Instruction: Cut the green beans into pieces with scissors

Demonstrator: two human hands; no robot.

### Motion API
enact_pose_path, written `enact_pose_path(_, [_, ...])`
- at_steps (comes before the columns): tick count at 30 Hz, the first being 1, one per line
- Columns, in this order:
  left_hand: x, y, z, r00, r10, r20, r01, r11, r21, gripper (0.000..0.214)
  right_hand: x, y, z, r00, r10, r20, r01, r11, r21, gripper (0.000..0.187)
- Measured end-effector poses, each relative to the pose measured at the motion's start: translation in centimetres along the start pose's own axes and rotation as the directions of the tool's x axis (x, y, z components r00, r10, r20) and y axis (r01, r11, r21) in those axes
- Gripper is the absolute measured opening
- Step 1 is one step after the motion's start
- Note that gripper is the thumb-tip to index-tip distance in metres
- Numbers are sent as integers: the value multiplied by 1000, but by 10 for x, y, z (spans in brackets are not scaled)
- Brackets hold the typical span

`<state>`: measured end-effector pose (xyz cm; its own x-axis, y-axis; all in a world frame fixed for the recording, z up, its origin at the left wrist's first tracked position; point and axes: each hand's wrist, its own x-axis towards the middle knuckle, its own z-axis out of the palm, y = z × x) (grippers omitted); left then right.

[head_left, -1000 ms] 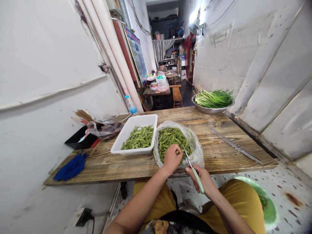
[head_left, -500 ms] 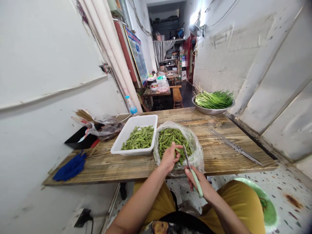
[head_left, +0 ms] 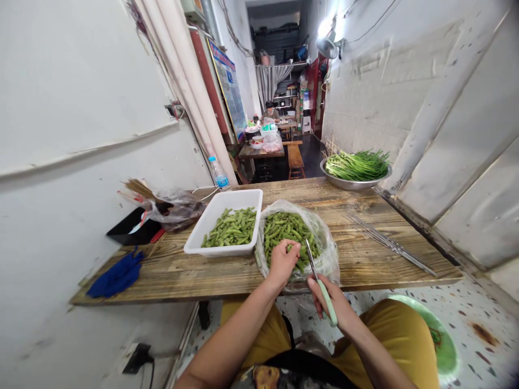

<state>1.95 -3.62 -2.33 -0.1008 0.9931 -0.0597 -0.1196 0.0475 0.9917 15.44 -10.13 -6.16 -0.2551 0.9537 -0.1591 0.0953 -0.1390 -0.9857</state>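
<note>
Two bare hands are held by the near edge of the desk (head_left: 194, 278). Green-handled scissors (head_left: 326, 297) are grasped in the right hand (head_left: 334, 303), the fingers wrapped around the handle and the blades pointed over an open plastic bag (head_left: 329, 262). Set at the middle of the near edge, the bag is filled with green pods (head_left: 279, 229). The left hand (head_left: 283, 263) is held at the pods with its fingers curled; whether a pod is pinched in them cannot be told. Just left of the bag, more pods are held in a white tray (head_left: 203, 229). A metal bowl (head_left: 354, 185) heaped with green stalks (head_left: 359, 165) is placed at the far right corner; thin metal rods (head_left: 391, 244) are laid toward the near right corner, and a blue cloth (head_left: 115, 276) toward the near left.
</note>
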Motion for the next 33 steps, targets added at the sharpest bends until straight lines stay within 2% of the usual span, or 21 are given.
enact_pose_path(5, [1, -3, -3, 995, 97, 27, -101, 974, 202, 22, -2, -3, -2, 1000, 5, 2, -5, 1000, 21, 38])
enact_pose_path(10, [2, -6, -5, 992, 119, 37, -125, 964, 235, 21, -4, -4, 0, 1000, 21, 12, -22, 998, 53, 34])
enact_pose_path(14, [-1, -10, -4, 993, 114, 19, -115, 965, 237, 23, -2, -3, 4, 995, 95, -2, -94, 993, 74, 35])
enact_pose_path(17, [3, -2, -15, 980, 196, -36, -172, 921, 349, 23, 0, -3, 3, 993, 121, 13, -122, 988, 96, 36])
enact_pose_path(19, [13, 16, -34, 923, 360, -132, -253, 830, 498, 23, -1, -3, 1, 991, 128, 31, -131, 982, 134, 37])
enact_pose_path(20, [20, 28, -48, 866, 463, -190, -281, 763, 583, 23, -3, -3, -1, 991, 128, 38, -132, 979, 154, 38])
enact_pose_path(21, [29, 41, -63, 787, 565, -246, -282, 685, 672, 23, -5, -3, -3, 991, 124, 41, -129, 977, 172, 39])
enact_pose_path(22, [38, 56, -79, 698, 650, -300, -245, 611, 753, 23, -7, -2, -5, 993, 115, 40, -121, 975, 184, 39])
enact_pose_path(23, [47, 70, -94, 634, 704, -319, -195, 545, 816, 24, -9, -1, -7, 994, 103, 36, -108, 975, 194, 40])
enact_pose_path(24, [55, 83, -106, 627, 725, -286, -149, 471, 869, 25, -11, -1, -8, 995, 94, 30, -98, 973, 209, 39])
enact_pose_path(26, [65, 99, -118, 700, 693, -173, -64, 303, 951, 22, -13, 0, -8, 996, 94, 0, -90, 961, 262, 40])
enact_pose_path(27, [66, 102, -115, 733, 670, -120, -53, 232, 971, 23, -13, 0, -7, 994, 107, -26, -94, 949, 302, 41])
enact_pose_path(29, [61, 94, -94, 773, 634, -11, -111, 152, 982, 24, -11, -2, -6, 986, 137, -96, -89, 915, 394, 43])
enact_pose_path(30, [55, 84, -77, 786, 616, 59, -191, 151, 970, 22, -10, -3, -5, 981, 144, -133, -73, 898, 433, 43])
enact_pose_path(32, [44, 58, -39, 838, 482, 257, -389, 198, 900, 21, -9, -6, -6, 973, 145, -180, -40, 873, 486, 43])
enact_pose_path(33, [40, 43, -21, 848, 424, 317, -442, 237, 865, 20, -10, -8, -6, 972, 144, -186, -32, 866, 499, 43])
